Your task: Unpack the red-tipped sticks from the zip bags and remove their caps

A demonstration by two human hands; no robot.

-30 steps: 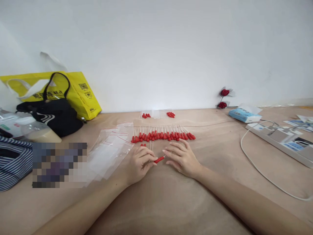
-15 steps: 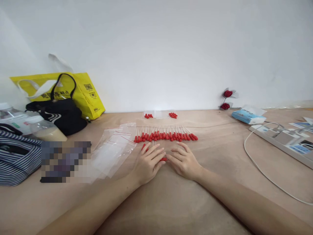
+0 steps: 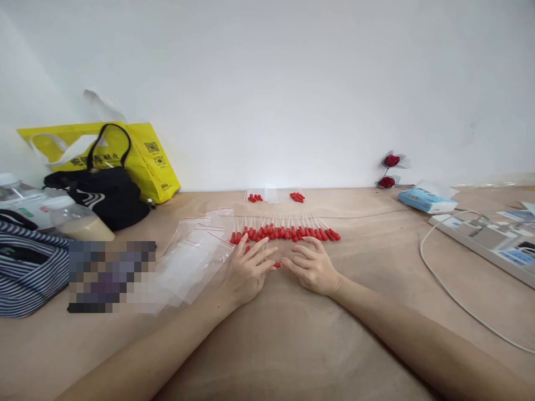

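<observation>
A small red rubber bulb shows between the fingertips of both hands, just above the wooden table. My left hand has its thumb and forefinger closed at the bulb's left end, its other fingers stretched forward. On the other side, my right hand pinches the bulb's right end with bent fingers. Whether a tube is fitted in it is hidden. Another red bulb peeks out by the left fingers. Beyond the hands lies a row of droppers, clear tubes pointing to the wall and red bulbs towards me.
Clear zip bags lie to the left, near a yellow bag, a black bag and a striped pouch. Loose red bulbs rest at the back. Rightward are tissues and a power strip with a cable.
Both hands have shifted slightly, the left one a little to the left. The bulb between them has moved slightly away from me and to the left.
</observation>
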